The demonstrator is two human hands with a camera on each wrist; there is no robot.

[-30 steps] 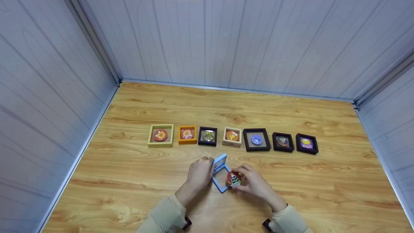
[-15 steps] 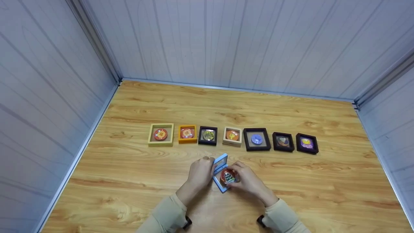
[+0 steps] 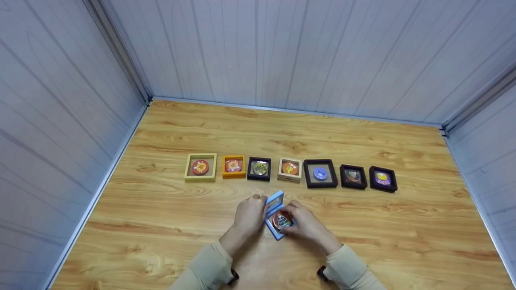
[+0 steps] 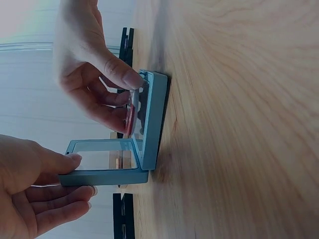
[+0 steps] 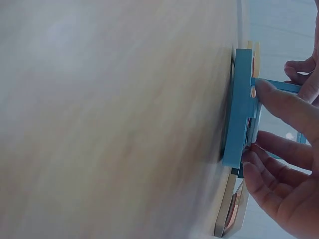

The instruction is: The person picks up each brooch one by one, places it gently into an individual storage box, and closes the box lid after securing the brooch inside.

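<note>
My left hand (image 3: 250,213) pinches the raised lid of a light blue display frame (image 3: 275,233), thumb on one face and fingers on the other. The clear-windowed lid (image 4: 107,177) stands up from the base, which lies on the table. My right hand (image 3: 305,224) holds a round red badge (image 3: 281,220) with a green and white tree picture by its edges. In the left wrist view, the badge (image 4: 130,118) sits right at the base's inner film, low over the opening. My right thumb touches the frame's rim (image 5: 242,99) in the right wrist view.
Behind the hands runs a row of several framed round badges, from a yellow frame (image 3: 186,172) at the left past a beige frame (image 3: 288,179) to a dark frame (image 3: 383,188) at the right. Pale panel walls (image 3: 242,52) bound the wooden table (image 3: 141,225).
My right hand has moved left, bringing the badge from the frame's right edge to over its base, and lower. My left hand keeps holding the lid in place.
</note>
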